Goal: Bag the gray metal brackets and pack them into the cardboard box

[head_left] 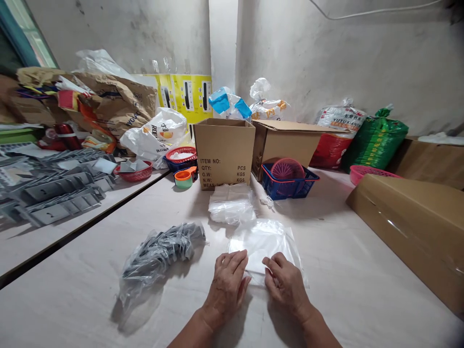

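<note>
The fingers (pixel 239 265) of the left hand (pixel 226 292) and the right hand (pixel 286 285) lie slightly curled on a clear plastic bag (pixel 266 241), neither clenched nor spread flat; whether either thumb pinches the film from beneath cannot be told. The bag sits on the pale table (pixel 348 295) directly under and ahead of the fingers, its near edge between the two hands. It looks very light, soft and limp, likely to slip on the smooth top and crease easily, so it would probably be best taken by a folded edge, between finger and thumb, with both hands. Far to the left of the fingers, on a separate table, lie rows of grey metal brackets (pixel 61 203), with a red plastic basket (pixel 136 173) beyond them. Nearer, just left of the left hand, a bundle of dark parts wrapped in clear plastic (pixel 161 253) rests on the table. Ahead of the fingers stand an orange and green measuring cup (pixel 184 177), an open cardboard carton (pixel 224 154) and a stack of folded clear bags (pixel 232 205). Ahead and to the right sits a blue plastic basket (pixel 290 187), and well right of the fingers lies a flat, wrapped cardboard box (pixel 409 232).
</note>
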